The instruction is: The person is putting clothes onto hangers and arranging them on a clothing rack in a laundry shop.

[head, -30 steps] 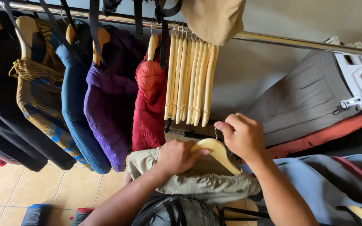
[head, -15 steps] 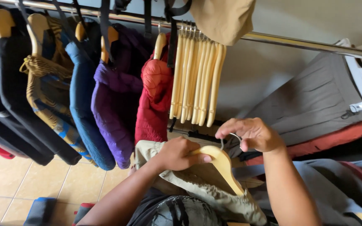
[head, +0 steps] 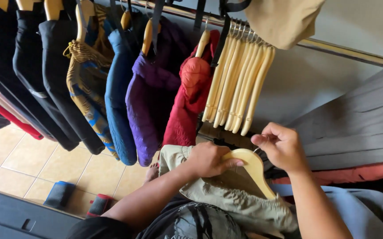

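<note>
**Hanger going into the khaki garment**

I see my left hand clamped over the near arm of a wooden hanger, pressing it against the khaki garment that lies under and around it. My right hand pinches the hanger's metal hook between thumb and fingers, a narrow grip. The hanger's long axis runs diagonally, from my left hand down toward my right forearm, hook pointing up at the clothes rail. Directly above the hanger, a bunch of empty wooden hangers hangs from that rail. Left of the bunch hang red, purple and blue puffer jackets.
</note>
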